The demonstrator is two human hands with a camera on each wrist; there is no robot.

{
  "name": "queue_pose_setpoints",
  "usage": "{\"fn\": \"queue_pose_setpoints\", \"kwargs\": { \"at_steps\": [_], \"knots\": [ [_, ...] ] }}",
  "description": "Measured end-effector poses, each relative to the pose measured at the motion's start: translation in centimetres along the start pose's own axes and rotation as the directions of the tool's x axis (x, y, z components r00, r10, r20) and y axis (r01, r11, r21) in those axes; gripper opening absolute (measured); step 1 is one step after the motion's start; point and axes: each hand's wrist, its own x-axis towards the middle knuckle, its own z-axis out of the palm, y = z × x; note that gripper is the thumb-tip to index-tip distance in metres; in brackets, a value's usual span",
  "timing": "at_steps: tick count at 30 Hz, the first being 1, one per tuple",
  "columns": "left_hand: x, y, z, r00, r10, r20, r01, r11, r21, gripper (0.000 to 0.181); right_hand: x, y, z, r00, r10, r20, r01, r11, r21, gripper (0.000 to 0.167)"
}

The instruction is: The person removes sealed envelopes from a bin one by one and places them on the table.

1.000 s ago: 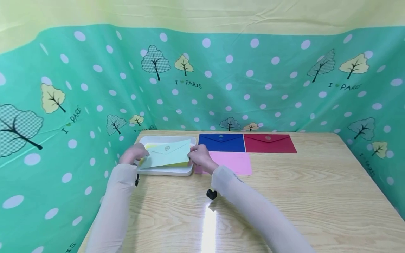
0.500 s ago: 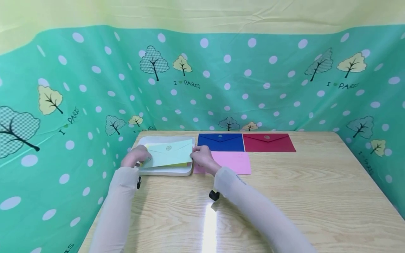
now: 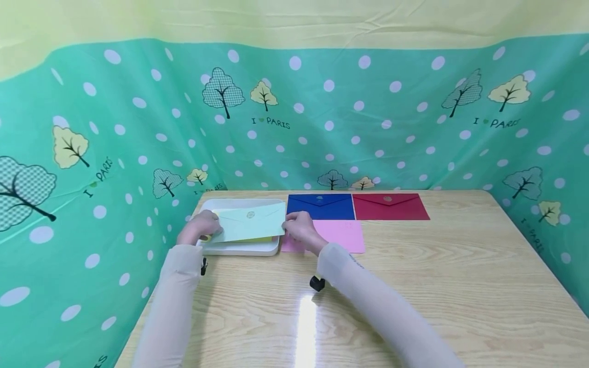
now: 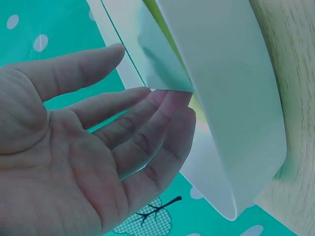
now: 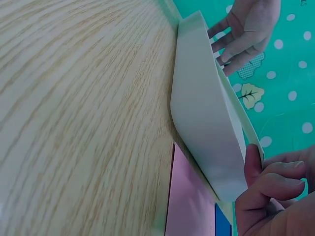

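A pale mint envelope (image 3: 252,222) with a round seal lies tilted over a white tray (image 3: 240,250), its right end raised. My right hand (image 3: 301,229) pinches that right end between thumb and fingers, seen also in the right wrist view. At the other end is my left hand (image 3: 199,228); in the left wrist view its relaxed fingers (image 4: 142,140) reach under the envelope's corner, the thumb standing apart from the paper. A yellow sheet or envelope (image 3: 259,239) shows in the tray beneath the mint one, which covers most of it.
Right of the tray a pink envelope (image 3: 342,236) lies on the wooden table (image 3: 414,286). Behind it are a blue envelope (image 3: 317,210) and a red envelope (image 3: 391,207), side by side. A green patterned curtain (image 3: 368,128) encloses the table's back and sides.
The mint envelope has shifted slightly right, its right end now past the tray's right rim. My right hand moved right with it; the left hand followed a little.
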Motion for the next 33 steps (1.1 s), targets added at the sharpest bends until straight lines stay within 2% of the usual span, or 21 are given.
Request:
{"fn": "queue_pose_setpoints", "kwargs": {
  "at_steps": [6, 10, 15, 20, 33],
  "knots": [
    [-0.1, 0.1, 0.6, 1.000, 0.006, 0.010, -0.006, 0.999, -0.036, 0.059, -0.1, 0.4, -0.6, 1.000, 0.006, -0.002, -0.006, 1.000, 0.004, 0.035],
    [-0.3, 0.2, 1.0, 0.999, 0.035, -0.007, -0.035, 0.998, -0.048, 0.059, -0.1, 0.6, -1.0, 1.000, 0.000, -0.007, 0.000, 1.000, 0.008, 0.034],
    [-0.8, 0.9, 1.3, 0.997, 0.078, -0.028, -0.079, 0.996, -0.034, 0.060, -0.1, 0.8, -1.7, 1.000, -0.003, -0.016, 0.003, 1.000, 0.021, 0.035],
    [-1.0, 1.7, 1.5, 0.995, 0.095, -0.040, -0.096, 0.995, -0.021, 0.061, -0.2, 1.0, -2.4, 1.000, -0.014, -0.024, 0.014, 0.999, 0.033, 0.036],
    [-1.6, 2.7, 2.4, 0.995, 0.081, -0.051, -0.085, 0.992, -0.089, 0.063, -0.1, 2.1, -4.2, 1.000, -0.023, -0.016, 0.024, 0.996, 0.084, 0.036]
  ]
}}
